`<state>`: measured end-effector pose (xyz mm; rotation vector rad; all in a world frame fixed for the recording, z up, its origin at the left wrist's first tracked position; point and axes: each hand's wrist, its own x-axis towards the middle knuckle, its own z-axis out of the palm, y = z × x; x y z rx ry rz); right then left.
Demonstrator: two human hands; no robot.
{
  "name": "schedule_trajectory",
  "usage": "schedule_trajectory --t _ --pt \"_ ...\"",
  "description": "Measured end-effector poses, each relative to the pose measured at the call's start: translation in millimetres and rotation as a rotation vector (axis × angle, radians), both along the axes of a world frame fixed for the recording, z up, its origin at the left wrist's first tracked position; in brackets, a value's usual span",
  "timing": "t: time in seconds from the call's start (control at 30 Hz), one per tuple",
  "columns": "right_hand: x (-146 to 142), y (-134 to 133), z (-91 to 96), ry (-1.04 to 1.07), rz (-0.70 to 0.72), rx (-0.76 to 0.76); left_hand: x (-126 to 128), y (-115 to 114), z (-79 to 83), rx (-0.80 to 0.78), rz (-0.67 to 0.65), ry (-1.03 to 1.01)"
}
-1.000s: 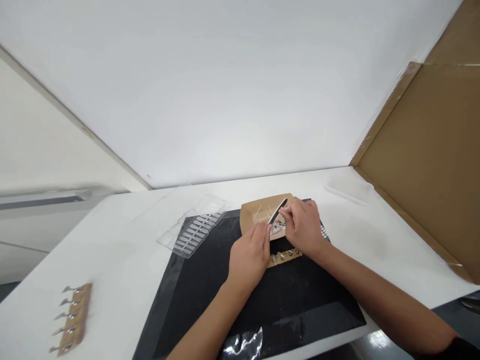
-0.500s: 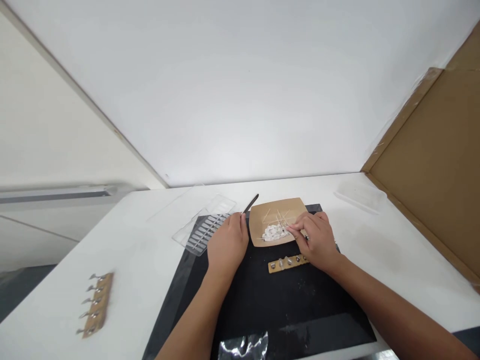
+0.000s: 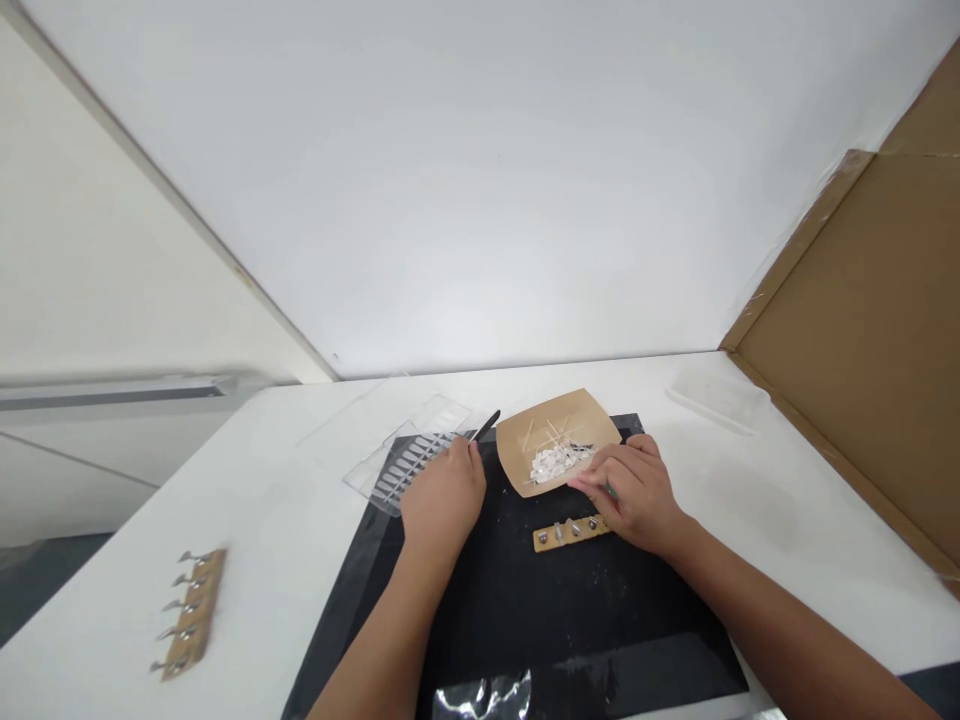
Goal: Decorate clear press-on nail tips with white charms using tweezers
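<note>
Firstly, white bench (image 3: 255, 540); black mat (image 3: 540, 610), at its near edge, presumably shielding the surface; brown paper tray (image 3: 516, 440), across the mat's far edge, probably set there to keep white scraps (image 3: 555, 461) together; right hand (image 3: 636, 495), fingertips pinched beside the tray's near right corner, any content too small to tell; left hand (image 3: 445, 494), curled closed; studded strip (image 3: 550, 542), on the mat, nearer than the tray; dark file (image 3: 487, 425), in the left grip, tip angled up, likely to clear the tray

The right grip (image 3: 628, 492) hides one end of the nearer brown strip (image 3: 567, 535); whether it holds something is too small to tell. The left grip (image 3: 446, 495) covers the lower part of the dark stick (image 3: 487, 424).
</note>
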<state>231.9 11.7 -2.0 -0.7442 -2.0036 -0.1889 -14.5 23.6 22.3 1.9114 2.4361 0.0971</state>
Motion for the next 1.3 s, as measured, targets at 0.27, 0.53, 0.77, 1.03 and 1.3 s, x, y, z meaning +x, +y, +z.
schedule_trajectory --t 0.27,0.53,0.77,1.03,1.3 --pt "7.8 0.5 1.0 -0.067 -0.016 0.039 0.0 -9.8 -10.7 0.182 -0.058 0.134" --pt "10.2 -2.6 8.4 -0.213 -0.006 0.071 28.0 -26.3 -6.0 0.487 -0.644 -0.604" --pt "20.0 -2.9 10.6 -0.274 0.045 0.128 47.5 -32.2 -11.7 0.441 -0.723 -0.947" --pt "20.4 -5.2 19.7 -0.297 0.057 0.199 48.2 -32.9 -17.8 0.373 -0.645 -1.113" --pt "20.3 -9.7 23.5 -0.254 0.099 0.188 51.7 -39.9 -11.7 0.212 -0.477 -1.372"
